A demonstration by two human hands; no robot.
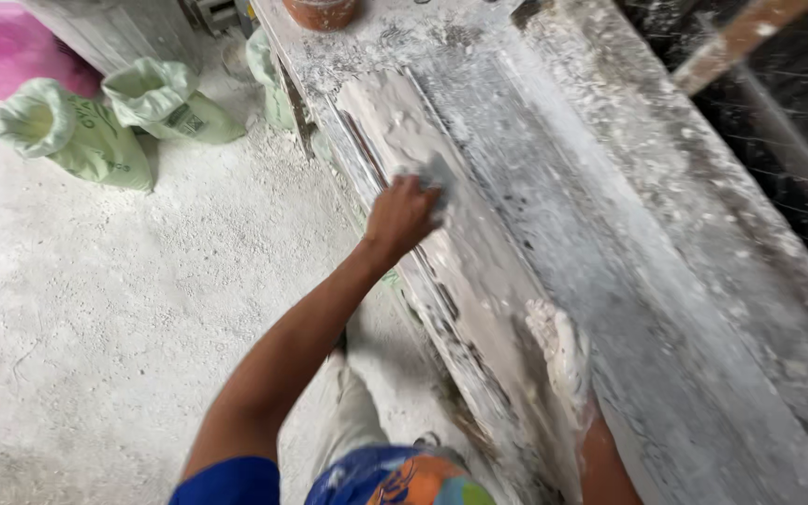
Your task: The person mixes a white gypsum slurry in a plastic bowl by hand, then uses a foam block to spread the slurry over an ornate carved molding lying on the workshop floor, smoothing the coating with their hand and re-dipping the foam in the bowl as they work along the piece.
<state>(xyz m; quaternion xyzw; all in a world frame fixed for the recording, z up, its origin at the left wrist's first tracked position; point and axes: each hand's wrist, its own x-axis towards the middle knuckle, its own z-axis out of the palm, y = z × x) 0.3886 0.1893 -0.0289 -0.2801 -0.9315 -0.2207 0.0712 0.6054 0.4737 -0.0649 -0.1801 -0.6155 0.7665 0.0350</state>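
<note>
A long strip of wet plaster (441, 234) lies on the dusty bench (666, 187), its long axis running from the upper middle of the frame down to the lower right. The left hand (402, 215) sits near the strip's upper end, fingers closed on a small grey tool (437, 176) pressed to the plaster. The right hand (561, 351), caked white, rests flat and open on the lower stretch, nearer the body. Green sacks (77, 131) stand on the floor, upper left.
</note>
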